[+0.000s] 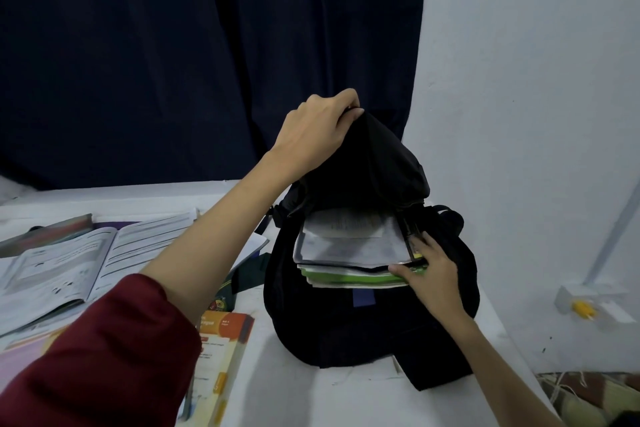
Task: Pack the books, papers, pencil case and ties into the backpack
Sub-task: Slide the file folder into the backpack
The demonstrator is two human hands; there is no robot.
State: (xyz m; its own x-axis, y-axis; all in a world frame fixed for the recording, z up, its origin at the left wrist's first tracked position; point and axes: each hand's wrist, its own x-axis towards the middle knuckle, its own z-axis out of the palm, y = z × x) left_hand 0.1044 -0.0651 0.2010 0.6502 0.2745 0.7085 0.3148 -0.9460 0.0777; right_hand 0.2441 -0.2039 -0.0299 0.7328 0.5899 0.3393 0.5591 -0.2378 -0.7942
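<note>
**Backpack held open, books already inside**

From the head camera we see a black backpack (367, 319) standing upright on a white table (304, 388). Our left hand (320, 130) is raised above it, fingers curled round the top edge of the bag's flap and pinching the dark fabric so the main compartment gapes. Below that hand the mouth of the bag shows a stack of books and papers (349, 246): pale sheets with grey print uppermost, a book with a bright green edge (346, 276) under them, more white pages beneath. A small blue tag (363, 298) sits on the bag's front just below the stack.

Our right hand (433, 274) is at the right side of the opening, fingers spread and fairly straight, the thumb lying along the green book's corner and the fingertips against the edge of the stack; it presses rather than grips.

Under the left forearm and its dark red sleeve (104, 357), an open textbook (86, 263) lies flat with printed columns too blurred for us to read. Nearer to us lies an orange-and-white book (221, 340); its cover lettering is not legible. Between that book and the bag we see dark green cloth with a round badge (242, 279), its writing unreadable.
</note>
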